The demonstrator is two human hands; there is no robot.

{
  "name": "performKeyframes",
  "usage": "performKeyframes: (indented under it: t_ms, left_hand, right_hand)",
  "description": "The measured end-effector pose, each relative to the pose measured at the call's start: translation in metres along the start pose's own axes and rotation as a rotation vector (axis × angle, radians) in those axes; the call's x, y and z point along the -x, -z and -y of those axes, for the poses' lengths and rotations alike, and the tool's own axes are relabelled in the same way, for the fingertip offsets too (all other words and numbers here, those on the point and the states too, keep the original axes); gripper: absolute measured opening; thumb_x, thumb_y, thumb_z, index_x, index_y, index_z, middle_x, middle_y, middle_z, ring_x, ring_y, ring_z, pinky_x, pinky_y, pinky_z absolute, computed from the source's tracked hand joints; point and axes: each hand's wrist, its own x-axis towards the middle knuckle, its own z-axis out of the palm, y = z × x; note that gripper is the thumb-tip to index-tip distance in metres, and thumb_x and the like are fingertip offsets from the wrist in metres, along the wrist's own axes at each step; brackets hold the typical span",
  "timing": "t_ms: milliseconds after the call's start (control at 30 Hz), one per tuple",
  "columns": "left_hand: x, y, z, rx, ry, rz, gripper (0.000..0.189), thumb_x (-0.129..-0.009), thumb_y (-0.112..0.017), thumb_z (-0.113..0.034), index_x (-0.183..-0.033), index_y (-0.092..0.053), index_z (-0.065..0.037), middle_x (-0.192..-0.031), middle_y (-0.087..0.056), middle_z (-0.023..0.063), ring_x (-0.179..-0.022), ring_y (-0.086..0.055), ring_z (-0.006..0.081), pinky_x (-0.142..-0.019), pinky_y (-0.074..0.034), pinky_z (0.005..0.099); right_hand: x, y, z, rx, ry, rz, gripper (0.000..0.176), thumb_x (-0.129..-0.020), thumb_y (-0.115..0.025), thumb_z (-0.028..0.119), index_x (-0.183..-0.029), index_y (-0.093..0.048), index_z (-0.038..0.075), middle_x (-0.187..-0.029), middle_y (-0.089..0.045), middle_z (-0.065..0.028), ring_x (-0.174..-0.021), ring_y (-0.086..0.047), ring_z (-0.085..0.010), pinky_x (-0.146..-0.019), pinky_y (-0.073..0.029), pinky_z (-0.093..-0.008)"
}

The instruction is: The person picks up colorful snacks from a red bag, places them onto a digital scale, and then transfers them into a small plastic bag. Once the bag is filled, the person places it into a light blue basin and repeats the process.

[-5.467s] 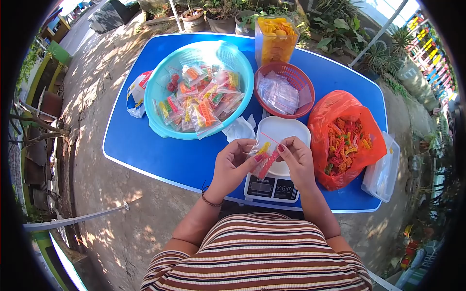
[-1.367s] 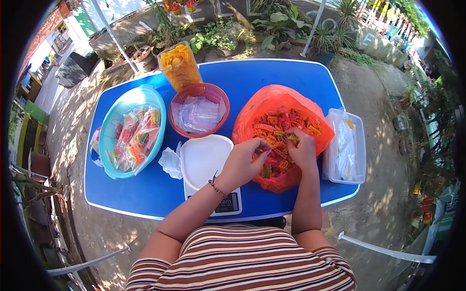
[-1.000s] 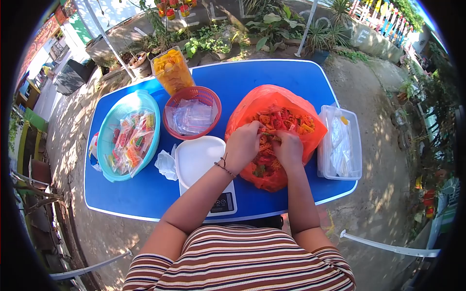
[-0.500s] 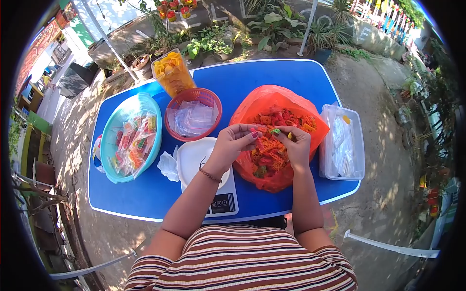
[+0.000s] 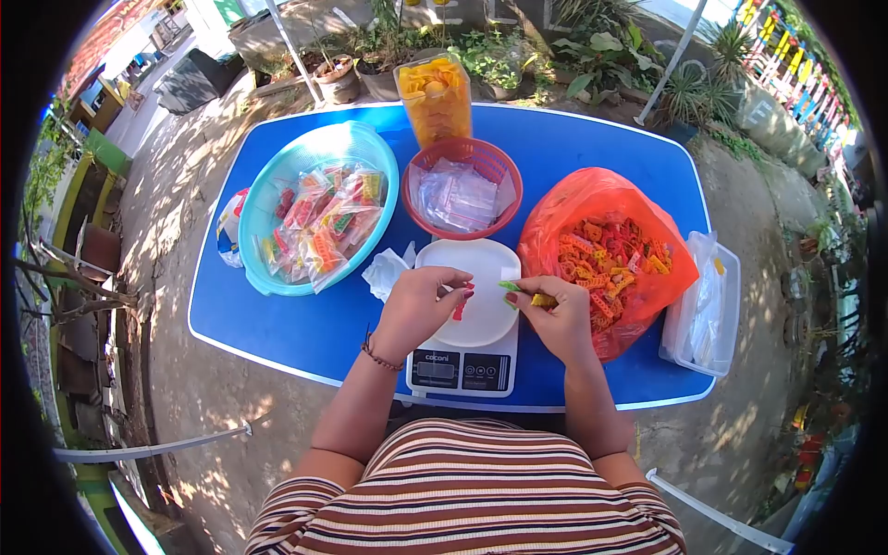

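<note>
My left hand (image 5: pixel 418 310) pinches a small red ladder-patterned piece (image 5: pixel 459 311) above the left part of a white plate (image 5: pixel 486 264). The plate sits on a kitchen scale (image 5: pixel 507 381). Over the plate's right edge, my right hand (image 5: pixel 562 319) is closed on a green piece (image 5: pixel 508 286) at the fingertips and a yellow piece (image 5: pixel 544 301) lower in the fingers. Right of that hand, an open red plastic bag (image 5: pixel 566 199) holds many orange, red and yellow pieces (image 5: pixel 601 264) of the same kind.
A turquoise basin (image 5: pixel 254 199) at left holds filled clear packets (image 5: pixel 319 222). Behind the scale, a red basket (image 5: pixel 504 166) contains flat plastic bags (image 5: pixel 458 194), with a tub of yellow pieces (image 5: pixel 435 97) beyond. Crumpled white plastic (image 5: pixel 384 273) lies left of the plate; a clear box (image 5: pixel 726 305) stands far right.
Both hands have gone from over the red bag to above the plate on the scale, carrying the coloured pieces, and are further apart. The camera view has shifted left.
</note>
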Motion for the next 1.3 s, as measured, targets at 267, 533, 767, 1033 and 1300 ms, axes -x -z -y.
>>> performKeyframes:
  t_ms: [267, 533, 767, 1033, 1300]
  left_hand:
    - [0.001, 0.007, 0.003, 0.219, 0.044, -0.005, 0.020, -0.088, -0.075, -0.012, -0.104, -0.075, -0.001, -0.086, -0.074, 0.0097, -0.069, -0.067, 0.0121, -0.065, -0.051, 0.0254]
    - [-0.001, 0.003, 0.001, -0.097, 0.018, -0.185, 0.027, -0.083, -0.079, -0.020, -0.103, -0.070, -0.004, -0.092, -0.070, 0.0094, -0.061, -0.065, 0.0186, -0.059, -0.052, 0.0316]
    - [-0.002, -0.016, -0.016, -0.064, -0.211, -0.162, 0.033, -0.082, -0.079, -0.016, -0.112, -0.068, -0.008, -0.099, -0.067, 0.0075, -0.068, -0.065, 0.0194, -0.062, -0.051, 0.0310]
    - [-0.024, -0.084, -0.050, -0.303, -0.575, 0.016, 0.029, -0.083, -0.076, -0.021, -0.111, -0.071, -0.015, -0.122, -0.065, 0.0050, -0.124, -0.054, 0.0238, -0.107, -0.031, 0.0471]
    - [-0.041, -0.126, -0.047, -0.570, -0.555, 0.086, 0.024, -0.085, -0.066, -0.018, -0.108, -0.074, -0.017, -0.131, -0.062, 0.0033, -0.135, -0.045, 0.0296, -0.117, -0.008, 0.0624]
  right_hand:
    - [-0.006, -0.051, 0.005, 0.218, 0.000, 0.006, 0.019, -0.077, -0.079, 0.010, -0.096, -0.076, 0.005, -0.079, -0.071, -0.0138, -0.074, -0.067, -0.0292, -0.069, -0.053, -0.0399]
    - [-0.003, -0.055, 0.020, 0.332, 0.213, 0.013, 0.041, -0.076, -0.077, 0.005, -0.115, -0.068, 0.001, -0.110, -0.067, -0.0158, -0.106, -0.061, -0.0350, -0.093, -0.050, -0.0423]
    - [0.003, -0.022, 0.021, 0.318, 0.314, -0.145, 0.034, -0.078, -0.072, -0.003, -0.111, -0.070, 0.001, -0.111, -0.069, -0.0151, -0.105, -0.064, -0.0346, -0.092, -0.051, -0.0412]
    - [0.028, 0.062, -0.008, 0.558, 0.100, -0.388, 0.021, -0.081, -0.067, -0.002, -0.101, -0.070, 0.002, -0.098, -0.069, -0.0146, -0.094, -0.063, -0.0348, -0.085, -0.051, -0.0430]
    - [0.058, 0.085, -0.027, 0.754, -0.070, -0.342, 0.016, -0.079, -0.072, 0.005, -0.095, -0.071, 0.006, -0.087, -0.064, -0.0116, -0.088, -0.061, -0.0334, -0.078, -0.051, -0.0424]
